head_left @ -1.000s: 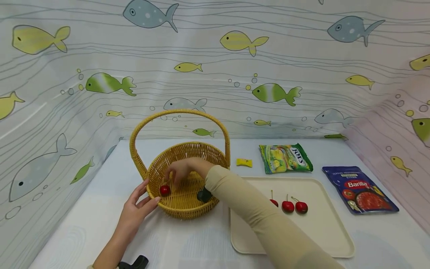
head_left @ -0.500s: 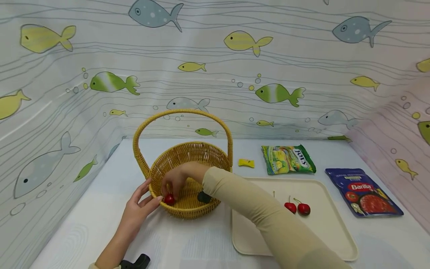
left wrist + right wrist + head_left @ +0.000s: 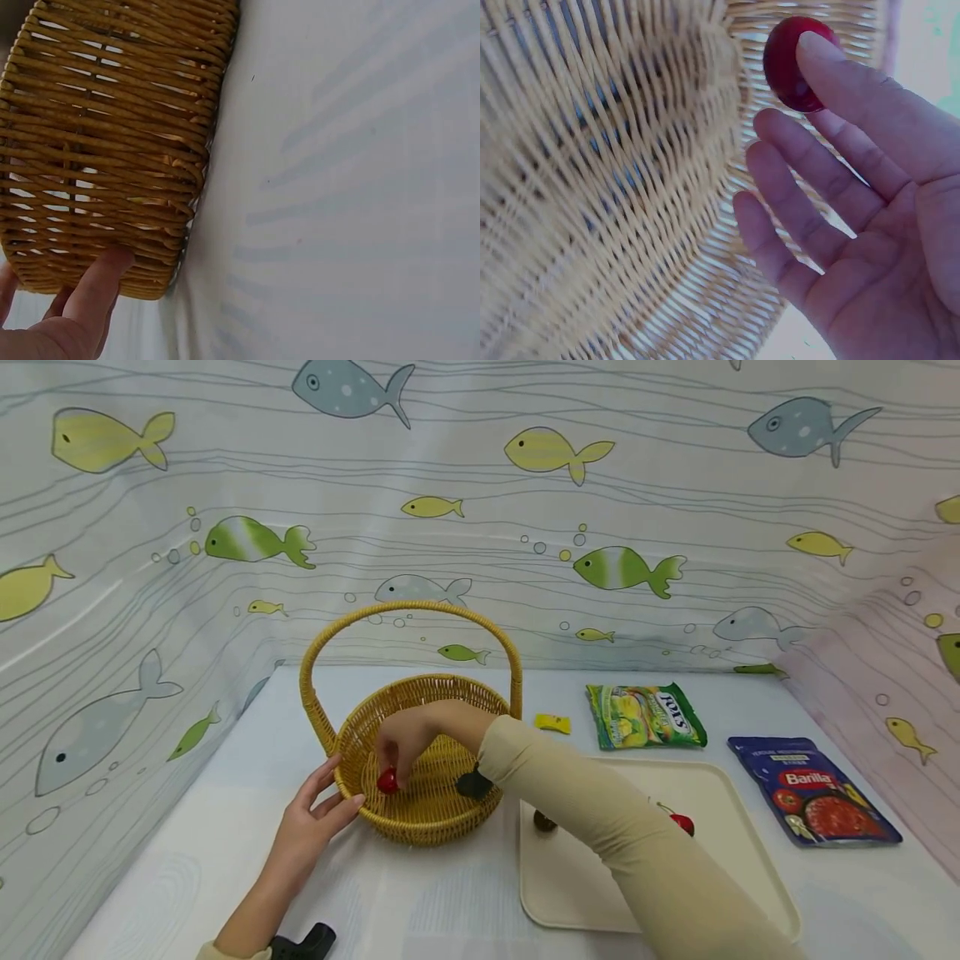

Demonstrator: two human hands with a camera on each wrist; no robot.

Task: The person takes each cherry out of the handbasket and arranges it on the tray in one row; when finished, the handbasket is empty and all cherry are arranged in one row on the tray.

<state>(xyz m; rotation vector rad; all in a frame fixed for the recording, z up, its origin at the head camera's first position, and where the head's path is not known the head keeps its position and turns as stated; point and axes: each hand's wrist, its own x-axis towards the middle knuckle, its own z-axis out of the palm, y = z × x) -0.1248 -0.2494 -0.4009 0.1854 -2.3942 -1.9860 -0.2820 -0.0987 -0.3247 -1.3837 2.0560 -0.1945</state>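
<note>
In the head view, my right hand reaches into the yellow wicker basket, which has a tall arched handle. A red cherry is pinched between its thumb and finger, above the basket floor. The right wrist view shows that cherry at my thumb tip, with the other fingers loosely bent beside the woven wall. My left hand rests against the basket's near left side, thumb and fingers spread along the rim. From the left wrist, a straight digit touches the outer weave.
Right of the basket lies a cream tray with a cherry and a dark brown round thing; my right forearm hides part of it. Behind are a small yellow wrapped candy and a green candy bag. A blue Barilla pouch lies far right.
My right hand reached down to the cherry in the basket, pinched it and lifted it slightly. The forearm shifted right, uncovering the dark round thing on the tray. My left hand stays at the basket.
</note>
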